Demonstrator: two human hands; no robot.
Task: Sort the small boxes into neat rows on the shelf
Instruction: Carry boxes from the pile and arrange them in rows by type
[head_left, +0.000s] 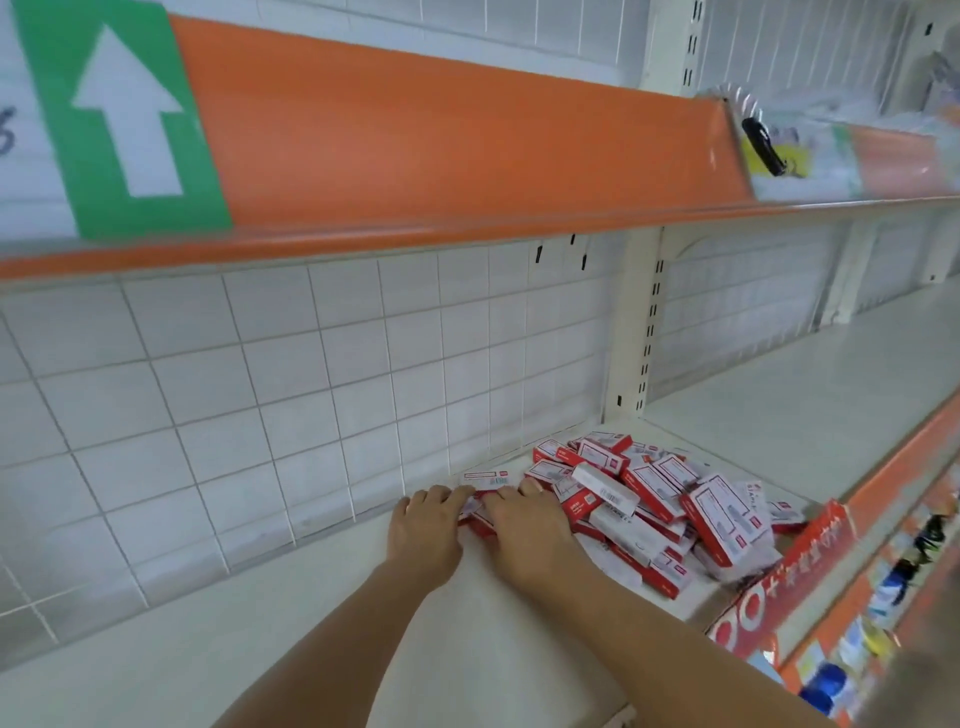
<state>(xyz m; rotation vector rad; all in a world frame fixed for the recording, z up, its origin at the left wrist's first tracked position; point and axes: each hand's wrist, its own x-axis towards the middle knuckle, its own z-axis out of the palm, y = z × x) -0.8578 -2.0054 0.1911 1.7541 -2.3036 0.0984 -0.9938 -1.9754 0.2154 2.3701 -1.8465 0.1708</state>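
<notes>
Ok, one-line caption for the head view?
Both hands press small red-and-white boxes beside a jumbled pile on the white shelf.

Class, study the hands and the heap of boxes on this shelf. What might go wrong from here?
1. The heap of boxes is loose and stacked unevenly, so pulling from its edge may topple it.
2. It lies near the shelf's front edge, so boxes might slide off.

White arrow on green sign (124, 119)
</notes>
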